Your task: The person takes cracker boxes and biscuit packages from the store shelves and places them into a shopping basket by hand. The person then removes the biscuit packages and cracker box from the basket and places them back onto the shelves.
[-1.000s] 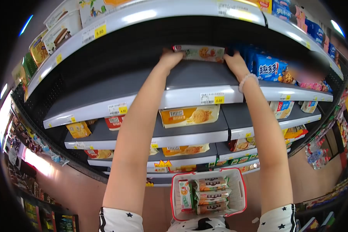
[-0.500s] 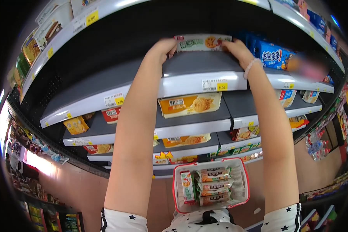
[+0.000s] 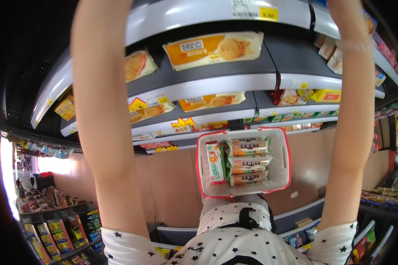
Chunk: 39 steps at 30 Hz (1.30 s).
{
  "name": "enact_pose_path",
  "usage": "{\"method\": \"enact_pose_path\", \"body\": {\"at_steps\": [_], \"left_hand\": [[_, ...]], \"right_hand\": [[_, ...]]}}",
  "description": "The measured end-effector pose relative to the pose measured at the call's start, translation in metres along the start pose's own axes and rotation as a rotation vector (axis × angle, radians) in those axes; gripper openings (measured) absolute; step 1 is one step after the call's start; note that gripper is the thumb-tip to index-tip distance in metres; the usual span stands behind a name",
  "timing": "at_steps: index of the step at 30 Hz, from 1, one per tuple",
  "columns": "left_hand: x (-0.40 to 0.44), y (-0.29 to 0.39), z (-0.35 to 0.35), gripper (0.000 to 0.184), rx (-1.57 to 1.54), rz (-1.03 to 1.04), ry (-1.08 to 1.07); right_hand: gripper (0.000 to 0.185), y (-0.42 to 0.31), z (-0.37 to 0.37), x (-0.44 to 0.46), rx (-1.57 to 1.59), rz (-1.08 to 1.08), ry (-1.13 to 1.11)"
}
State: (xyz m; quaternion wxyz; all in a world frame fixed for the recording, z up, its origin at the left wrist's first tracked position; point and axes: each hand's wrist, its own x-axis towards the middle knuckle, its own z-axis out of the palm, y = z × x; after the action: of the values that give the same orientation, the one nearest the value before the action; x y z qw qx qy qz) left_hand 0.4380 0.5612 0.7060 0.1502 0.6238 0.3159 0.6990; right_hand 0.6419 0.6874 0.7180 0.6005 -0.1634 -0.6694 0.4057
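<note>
Both my arms reach up past the top edge of the head view. My left hand is out of the picture, with only the forearm showing. The back of my right hand shows, blurred, above a bracelet; its fingers are cut off. Whatever the hands touch is hidden. Below them on a shelf lies a long orange-and-white biscuit pack. A white basket with a red rim is in front of my body. Inside it, a green-and-white biscuit pack stands beside three brown-and-green biscuit packs.
Shelf edges with price labels run across the view. A lower shelf holds another orange biscuit pack. Snack racks stand behind me at lower left. A white scrap lies on the brown floor.
The view has tilted down, so the upper shelf and the biscuit pack between my hands have left the picture. The basket appears higher in view, with the same packs inside.
</note>
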Motion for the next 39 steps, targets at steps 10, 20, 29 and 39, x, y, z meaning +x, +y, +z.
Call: {"method": "enact_pose_path", "body": {"at_steps": [10, 20, 29, 39], "left_hand": [[-0.364, -0.009, 0.096, 0.087, -0.001, -0.989, -0.101], [-0.616, -0.155, 0.126, 0.047, 0.375, -1.645, -0.213], [-0.601, -0.163, 0.111, 0.051, 0.059, -1.659, -0.261], [-0.533, -0.062, 0.012, 0.068, 0.829, -0.862, 0.073]], "right_hand": [[0.054, 0.015, -0.051, -0.387, -0.315, 0.747, 0.127], [0.046, 0.238, -0.122, -0.662, -0.580, 1.435, -0.026], [0.052, 0.263, -0.112, -0.629, -0.849, 1.431, -0.191], [0.044, 0.133, -0.157, -0.571, -1.395, 0.580, 0.075]]}}
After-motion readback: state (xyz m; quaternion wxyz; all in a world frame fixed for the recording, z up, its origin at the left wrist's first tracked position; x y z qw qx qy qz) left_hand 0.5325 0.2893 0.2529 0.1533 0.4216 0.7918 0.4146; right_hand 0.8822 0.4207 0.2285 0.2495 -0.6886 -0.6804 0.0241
